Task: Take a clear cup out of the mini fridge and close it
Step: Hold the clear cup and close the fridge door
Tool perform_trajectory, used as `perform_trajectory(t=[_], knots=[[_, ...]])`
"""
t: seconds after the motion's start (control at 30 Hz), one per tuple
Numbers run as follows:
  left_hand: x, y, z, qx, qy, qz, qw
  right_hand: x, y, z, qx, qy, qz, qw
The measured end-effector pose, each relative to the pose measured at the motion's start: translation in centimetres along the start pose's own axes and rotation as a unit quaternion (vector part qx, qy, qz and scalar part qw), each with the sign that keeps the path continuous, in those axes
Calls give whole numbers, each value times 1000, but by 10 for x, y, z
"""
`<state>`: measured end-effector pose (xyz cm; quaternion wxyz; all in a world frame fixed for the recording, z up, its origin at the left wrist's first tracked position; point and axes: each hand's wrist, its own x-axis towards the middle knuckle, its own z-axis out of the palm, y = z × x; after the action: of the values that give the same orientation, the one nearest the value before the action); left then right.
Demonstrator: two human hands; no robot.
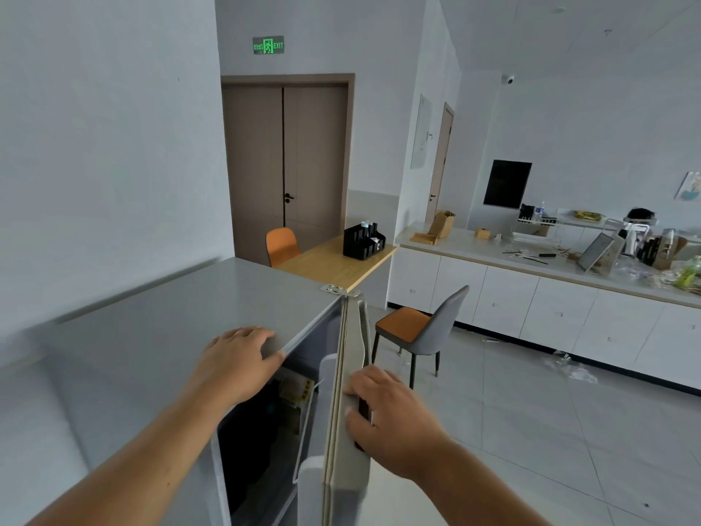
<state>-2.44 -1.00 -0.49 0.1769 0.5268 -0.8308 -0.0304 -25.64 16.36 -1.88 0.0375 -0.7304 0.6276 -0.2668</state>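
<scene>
A grey mini fridge [182, 320] stands in front of me, seen from above. Its door [351, 430] is swung open to the right, roughly square to the fridge front. My right hand [390, 419] grips the top edge of the door at its dark handle recess. My left hand [239, 362] rests flat on the fridge top at its front edge, holding nothing. The fridge's inside [261, 419] is dark; a yellow-labelled item shows near the top. No clear cup is visible.
A grey and orange chair [425, 328] stands just beyond the open door. A wooden table [337, 263] with a black organiser sits behind the fridge. White cabinets with a cluttered counter [531, 267] run along the right. Tiled floor lies to my right.
</scene>
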Motion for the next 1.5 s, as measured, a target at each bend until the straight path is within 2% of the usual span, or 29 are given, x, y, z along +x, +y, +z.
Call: perform_trajectory(t=[0.33,0.8,1.5], knots=[[-1,3,-3,-7,4,-1,1000,28,-28,38,-7,32,-27,999],[6,-1,1,-64,-7,-35,997,64,-64,63,-24,19,-8,1000],[3,-1,1,-59,-3,-26,998,66,-68,67,-39,12,7,999]])
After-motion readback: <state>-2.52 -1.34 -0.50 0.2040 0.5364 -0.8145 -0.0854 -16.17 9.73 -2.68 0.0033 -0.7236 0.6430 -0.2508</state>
